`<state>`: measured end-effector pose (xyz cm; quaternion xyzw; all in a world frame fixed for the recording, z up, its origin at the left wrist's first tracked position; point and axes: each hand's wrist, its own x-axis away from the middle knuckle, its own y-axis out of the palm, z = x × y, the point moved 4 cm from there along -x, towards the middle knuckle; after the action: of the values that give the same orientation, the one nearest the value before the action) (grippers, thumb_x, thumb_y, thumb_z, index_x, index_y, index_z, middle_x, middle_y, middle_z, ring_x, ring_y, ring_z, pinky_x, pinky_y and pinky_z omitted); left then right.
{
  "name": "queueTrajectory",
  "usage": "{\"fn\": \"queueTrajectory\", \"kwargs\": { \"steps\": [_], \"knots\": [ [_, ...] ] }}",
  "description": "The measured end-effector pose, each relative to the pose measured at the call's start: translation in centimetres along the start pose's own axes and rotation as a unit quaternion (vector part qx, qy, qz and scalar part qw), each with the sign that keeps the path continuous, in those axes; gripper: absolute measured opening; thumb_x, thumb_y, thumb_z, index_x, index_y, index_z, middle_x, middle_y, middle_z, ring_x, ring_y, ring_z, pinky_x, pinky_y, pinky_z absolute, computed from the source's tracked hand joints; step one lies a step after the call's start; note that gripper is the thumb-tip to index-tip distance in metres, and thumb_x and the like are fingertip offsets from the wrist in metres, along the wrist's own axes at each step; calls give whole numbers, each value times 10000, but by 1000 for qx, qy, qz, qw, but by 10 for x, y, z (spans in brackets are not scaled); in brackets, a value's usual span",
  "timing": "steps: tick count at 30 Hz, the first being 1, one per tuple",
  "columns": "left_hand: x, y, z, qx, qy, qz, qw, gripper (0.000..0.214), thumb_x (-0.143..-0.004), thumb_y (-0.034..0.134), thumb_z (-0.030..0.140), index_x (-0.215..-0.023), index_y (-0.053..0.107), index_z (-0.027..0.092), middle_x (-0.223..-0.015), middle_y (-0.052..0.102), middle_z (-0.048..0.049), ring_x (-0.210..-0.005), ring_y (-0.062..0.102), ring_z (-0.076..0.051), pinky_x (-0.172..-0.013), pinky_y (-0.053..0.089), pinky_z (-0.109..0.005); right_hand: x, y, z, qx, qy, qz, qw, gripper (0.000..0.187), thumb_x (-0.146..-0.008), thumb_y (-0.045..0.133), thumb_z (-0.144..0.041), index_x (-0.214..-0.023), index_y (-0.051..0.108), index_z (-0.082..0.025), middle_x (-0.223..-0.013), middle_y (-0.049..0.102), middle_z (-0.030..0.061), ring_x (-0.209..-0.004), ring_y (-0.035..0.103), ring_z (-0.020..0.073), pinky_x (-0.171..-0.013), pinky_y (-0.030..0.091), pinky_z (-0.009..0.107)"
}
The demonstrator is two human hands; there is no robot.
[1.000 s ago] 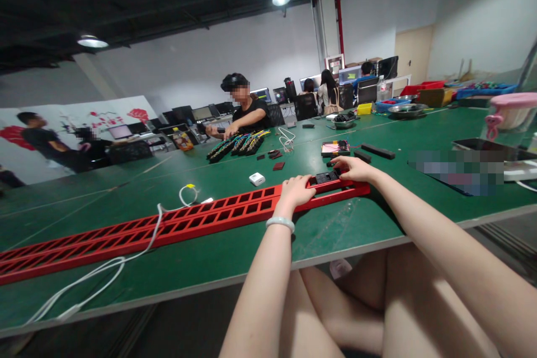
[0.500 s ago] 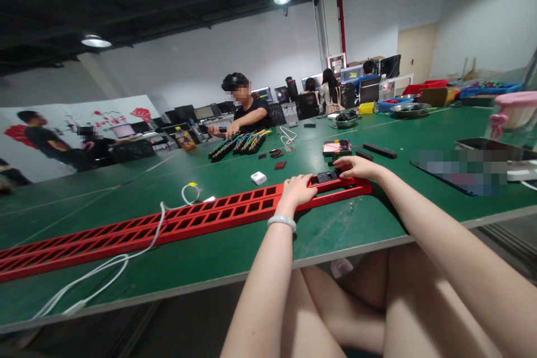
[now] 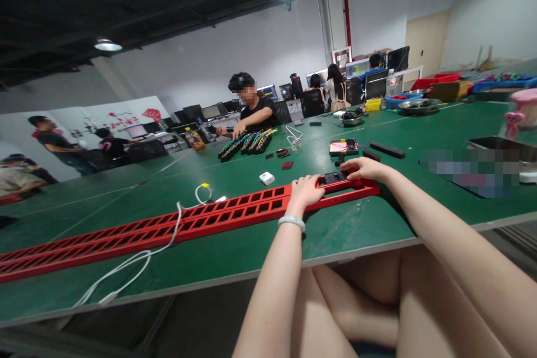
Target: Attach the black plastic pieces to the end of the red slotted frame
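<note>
A long red slotted frame (image 3: 235, 217) stretches across the green table from the left edge to in front of me. Near its right end, a flat black part (image 3: 334, 177) sits in the frame's upper row. My left hand (image 3: 308, 189), with a pale bangle on the wrist, is closed over the frame just left of that part, fingertips at its edge. From the right, my right hand (image 3: 361, 169) curls its fingers onto the other end of the black part. Its fingertips are partly hidden.
A white cable (image 3: 178, 224) crosses the frame. Beyond it lie a white adapter (image 3: 267, 178), a wired board (image 3: 343, 147) and a black bar (image 3: 387, 150). A co-worker (image 3: 254, 109) sits across the table by wired black strips (image 3: 247, 142). A phone-like slab (image 3: 461, 176) lies right.
The view has swung slightly left, so everything sits a little further right in the picture. Both hands stay at the black part, with hardly any visible movement against the frame.
</note>
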<state>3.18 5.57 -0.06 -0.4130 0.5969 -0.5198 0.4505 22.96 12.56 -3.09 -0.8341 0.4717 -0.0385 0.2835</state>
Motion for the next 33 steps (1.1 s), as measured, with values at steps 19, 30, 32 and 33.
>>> {"fn": "queueTrajectory", "kwargs": {
  "steps": [19, 30, 32, 33],
  "knots": [
    [-9, 0, 5, 2, -11, -6, 1000, 404, -884, 480, 385, -1235, 435, 190, -1194, 480, -86, -1076, 466, -248, -912, 351, -478, -5, -7, -4, 153, 26, -26, 988, 445, -750, 550, -185, -1191, 559, -245, -1189, 577, -7, -1100, 532, 205, -1002, 358, 313],
    [-12, 6, 3, 11, -10, -13, 1000, 429, -875, 444, 386, -1272, 404, 227, -1208, 487, -75, -1101, 442, -259, -919, 313, -458, 0, -6, -4, 207, 18, -29, 978, 446, -789, 496, -209, -1234, 520, -230, -1245, 534, -7, -1141, 496, 207, -1010, 343, 308],
    [-10, 4, 4, 11, -7, -10, 1000, 435, -881, 457, 397, -1268, 405, 205, -1211, 478, -83, -1096, 448, -254, -921, 322, -465, 1, -5, -7, 218, 17, -24, 976, 449, -791, 492, -206, -1239, 515, -224, -1250, 530, -4, -1150, 489, 202, -1014, 334, 297],
    [-10, 3, 4, 11, -6, -7, 1000, 432, -883, 462, 398, -1264, 409, 200, -1213, 474, -85, -1094, 451, -251, -922, 328, -468, 2, -5, -8, 223, 16, -22, 974, 451, -792, 490, -204, -1242, 513, -220, -1253, 527, 2, -1153, 486, 202, -1013, 333, 292]
  ]
}}
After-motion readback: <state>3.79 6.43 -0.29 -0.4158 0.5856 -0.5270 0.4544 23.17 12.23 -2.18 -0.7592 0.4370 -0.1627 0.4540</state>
